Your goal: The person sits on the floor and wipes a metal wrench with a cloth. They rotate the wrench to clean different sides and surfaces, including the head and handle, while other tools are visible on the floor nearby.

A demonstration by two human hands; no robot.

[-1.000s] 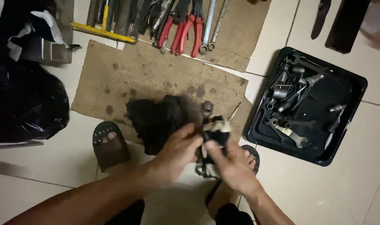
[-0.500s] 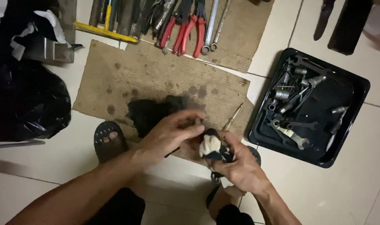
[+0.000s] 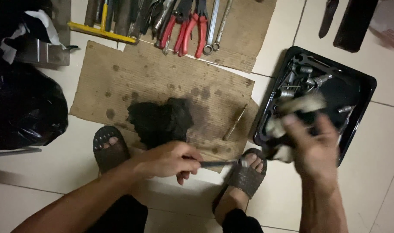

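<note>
My left hand [image 3: 169, 160] is closed on a thin metal tool [image 3: 220, 163] that points right, low over the front edge of the cardboard sheet [image 3: 119, 82]. My right hand [image 3: 315, 149] is blurred by motion. It grips a whitish cloth with something dark in it [image 3: 298, 105] over the near side of the black tray [image 3: 369, 86]. What the cloth wraps cannot be made out. A dark oily rag [image 3: 160, 118] lies on the cardboard just beyond my left hand.
The tray holds several sockets and wrenches. Red-handled pliers [image 3: 190, 28] and other hand tools lie in a row at the back. A small metal bit [image 3: 235, 123] lies on the cardboard. A black plastic bag [image 3: 24, 108] is at left. My sandalled feet [image 3: 110, 149] [image 3: 246, 174] are below.
Both hands were together on the cloth-wrapped part in front of me. My right hand has carried it right, over the tray; my left hand stays back holding the thin tool.
</note>
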